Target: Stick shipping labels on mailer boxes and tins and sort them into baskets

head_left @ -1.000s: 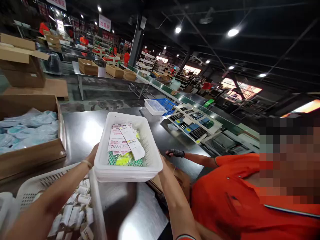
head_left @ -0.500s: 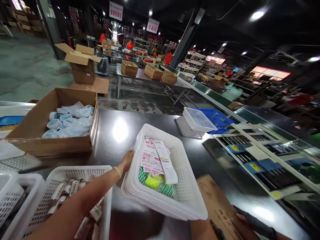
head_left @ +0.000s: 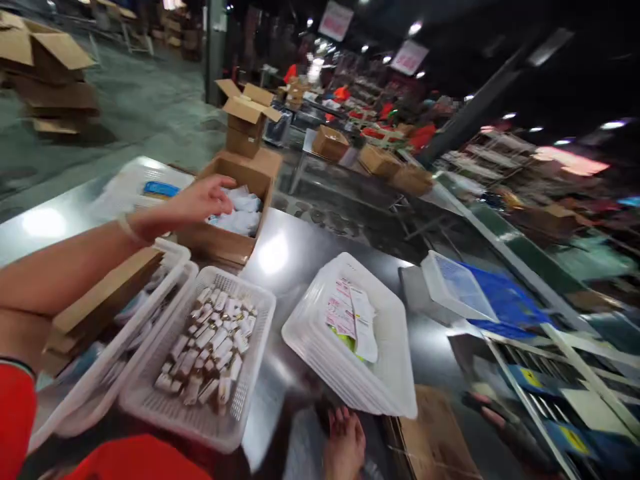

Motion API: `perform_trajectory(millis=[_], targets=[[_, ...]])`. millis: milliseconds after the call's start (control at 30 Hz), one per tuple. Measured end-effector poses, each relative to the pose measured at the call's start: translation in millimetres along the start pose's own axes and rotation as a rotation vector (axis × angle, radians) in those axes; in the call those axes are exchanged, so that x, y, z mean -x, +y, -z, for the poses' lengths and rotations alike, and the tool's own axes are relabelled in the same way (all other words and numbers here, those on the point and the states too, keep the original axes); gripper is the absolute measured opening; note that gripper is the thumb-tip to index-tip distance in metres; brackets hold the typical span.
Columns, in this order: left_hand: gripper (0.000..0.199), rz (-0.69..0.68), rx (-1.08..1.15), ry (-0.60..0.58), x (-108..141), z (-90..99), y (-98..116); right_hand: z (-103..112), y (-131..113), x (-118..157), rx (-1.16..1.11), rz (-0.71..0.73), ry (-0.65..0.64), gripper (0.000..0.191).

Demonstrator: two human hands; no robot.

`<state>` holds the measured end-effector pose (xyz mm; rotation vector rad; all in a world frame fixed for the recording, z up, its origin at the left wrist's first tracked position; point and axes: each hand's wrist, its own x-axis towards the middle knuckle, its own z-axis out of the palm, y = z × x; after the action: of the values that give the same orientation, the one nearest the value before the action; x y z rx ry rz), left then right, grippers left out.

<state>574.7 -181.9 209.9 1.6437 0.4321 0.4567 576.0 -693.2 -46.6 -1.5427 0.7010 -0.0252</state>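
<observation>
My left hand [head_left: 207, 198] reaches over the cardboard box [head_left: 215, 248] of plastic-wrapped pale items [head_left: 243, 212], its fingers apart and nothing seen in them. Low in the middle, my right hand [head_left: 346, 437] is near the bottom of a stack of white baskets [head_left: 400, 353], close to a blurred clear plastic bag [head_left: 305, 443]; its fingers are bent and whether they hold anything is unclear. Papers with pink print [head_left: 341, 310] and something yellow-green lie in the top basket. A white basket of small brown-and-white packages [head_left: 215, 340] stands left of the stack.
More white baskets [head_left: 125, 347] stand at the left. A white basket [head_left: 457, 287] and a blue one [head_left: 505, 300] lie at the right, behind trays of dark items [head_left: 545, 400]. Another person's gloved hand [head_left: 493, 410] is at the lower right, beside flat cardboard [head_left: 437, 433].
The view has swung left. My left hand has left the basket stack and moved over the cardboard box. My right hand now shows below the stack, which is farther from the camera.
</observation>
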Motion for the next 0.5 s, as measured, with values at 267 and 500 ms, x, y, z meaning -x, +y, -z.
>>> perform_trajectory(millis=[267,500], targets=[[0.049,0.172,-0.132,0.775,169.9,278.1,-27.3,-55.1,40.4,58.0,0.083,0.192,-0.130,0.047],[0.039,0.677,-0.442,0.724,254.9,405.5,-168.3,-131.2,92.9,163.0,0.073,0.212,-0.545,0.066]])
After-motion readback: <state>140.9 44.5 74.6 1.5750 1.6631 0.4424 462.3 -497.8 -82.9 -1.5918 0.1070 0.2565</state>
